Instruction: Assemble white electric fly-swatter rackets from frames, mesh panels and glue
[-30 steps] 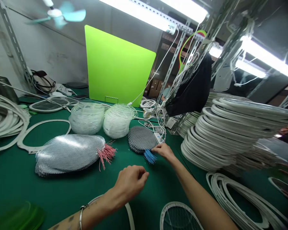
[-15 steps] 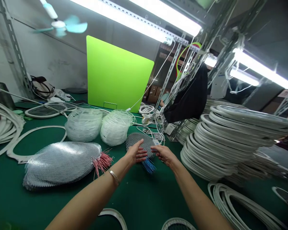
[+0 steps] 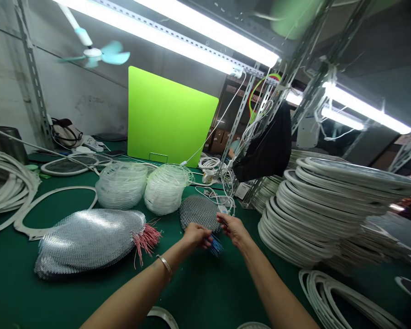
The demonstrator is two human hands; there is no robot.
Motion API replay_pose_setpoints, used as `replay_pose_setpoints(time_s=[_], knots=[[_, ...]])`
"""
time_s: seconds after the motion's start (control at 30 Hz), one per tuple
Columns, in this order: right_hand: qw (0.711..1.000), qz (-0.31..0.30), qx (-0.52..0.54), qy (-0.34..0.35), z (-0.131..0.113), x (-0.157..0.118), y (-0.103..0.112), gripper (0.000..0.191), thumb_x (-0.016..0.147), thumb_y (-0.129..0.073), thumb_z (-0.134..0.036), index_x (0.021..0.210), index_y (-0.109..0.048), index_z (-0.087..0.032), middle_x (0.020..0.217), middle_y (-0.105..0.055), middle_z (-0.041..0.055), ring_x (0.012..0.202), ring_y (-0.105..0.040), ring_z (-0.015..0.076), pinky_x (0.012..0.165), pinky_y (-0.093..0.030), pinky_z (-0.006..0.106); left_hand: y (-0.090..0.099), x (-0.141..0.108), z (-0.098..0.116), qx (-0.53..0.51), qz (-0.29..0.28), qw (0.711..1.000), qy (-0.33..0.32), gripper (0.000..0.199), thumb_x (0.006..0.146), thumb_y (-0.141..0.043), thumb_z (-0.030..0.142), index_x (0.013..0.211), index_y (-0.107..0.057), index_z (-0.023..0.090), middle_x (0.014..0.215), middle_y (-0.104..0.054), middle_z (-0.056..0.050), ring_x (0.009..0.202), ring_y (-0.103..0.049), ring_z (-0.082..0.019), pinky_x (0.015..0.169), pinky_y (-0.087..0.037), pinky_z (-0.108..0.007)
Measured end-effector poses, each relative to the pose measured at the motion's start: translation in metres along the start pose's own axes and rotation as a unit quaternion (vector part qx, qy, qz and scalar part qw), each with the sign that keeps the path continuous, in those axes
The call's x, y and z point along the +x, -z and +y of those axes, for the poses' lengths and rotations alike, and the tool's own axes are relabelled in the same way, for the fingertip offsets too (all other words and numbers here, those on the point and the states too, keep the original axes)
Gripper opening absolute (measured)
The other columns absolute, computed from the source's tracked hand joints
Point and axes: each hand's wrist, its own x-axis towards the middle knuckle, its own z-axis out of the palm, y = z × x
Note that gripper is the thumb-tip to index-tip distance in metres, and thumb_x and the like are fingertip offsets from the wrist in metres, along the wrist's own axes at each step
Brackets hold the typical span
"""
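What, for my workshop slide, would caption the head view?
Left hand at blue strands, right hand beside the grey mesh, above a green table.

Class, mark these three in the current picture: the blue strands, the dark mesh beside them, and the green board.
Blue strands point(image 3: 216, 247): head view, on the loose ends.
Dark mesh point(image 3: 199, 210): head view, middle of its upper surface.
Green board point(image 3: 171, 118): head view, middle of its face.

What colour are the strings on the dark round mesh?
The strings are blue; see the head view.
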Motion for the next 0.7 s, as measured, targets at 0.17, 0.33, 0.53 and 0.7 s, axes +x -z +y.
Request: replay_pose_setpoints(time_s=[0.17,0.33,0.53,0.7], knots=[[0.999,-0.004,0.053,0.007,-0.002,-0.002,-0.004,0.031,0.094,-0.06,-0.035,0.118,-0.059,-0.016,0.115,-0.063,0.0071,0.093,-0.064,0.0191,0.079,-0.056,0.038,0.002,-0.016,0.002,0.095,0.031,0.994,0.041,0.03,0.081,-0.075,0.039,0.083,-0.067,0.01,0.073,-0.069,-0.005,0.071,-0.068,-0.02,0.071,-0.055,-0.034],[0.995,-0.015,0.099,0.013,-0.002,-0.005,-0.003,0.028,0.094,-0.061,-0.034,0.115,-0.06,-0.016,0.112,-0.064,0.0064,0.091,-0.065,0.018,0.077,-0.056,0.037,0.025,-0.029,0.033,0.028,0.103,0.994,0.007,0.05,0.069,-0.075,0.062,0.062,-0.064,0.014,0.043,-0.056,-0.001,0.059,-0.067,-0.023,0.068,-0.052,-0.032],[0.989,-0.041,0.144,-0.006,0.003,-0.008,-0.009,0.021,0.093,-0.062,-0.029,0.109,-0.062,-0.015,0.108,-0.065,0.0052,0.088,-0.065,0.0166,0.075,-0.057,0.034,0.018,-0.003,0.058,-0.133,0.139,0.981,0.012,0.034,0.095,-0.057,0.038,0.12,-0.058,0.015,0.115,-0.063,-0.009,0.095,-0.065,-0.019,0.081,-0.056,-0.039],[0.976,-0.051,0.202,-0.061,0.004,-0.011,-0.002,0.034,0.093,-0.061,-0.039,0.106,-0.06,-0.008,0.1,-0.069,0.0109,0.078,-0.069,0.0155,0.066,-0.057,0.027,-0.001,0.0,0.054,-0.195,0.173,0.964,-0.057,0.035,0.094,-0.06,0.034,0.123,-0.057,0.015,0.122,-0.06,-0.011,0.103,-0.062,-0.022,0.087,-0.054,-0.043]])
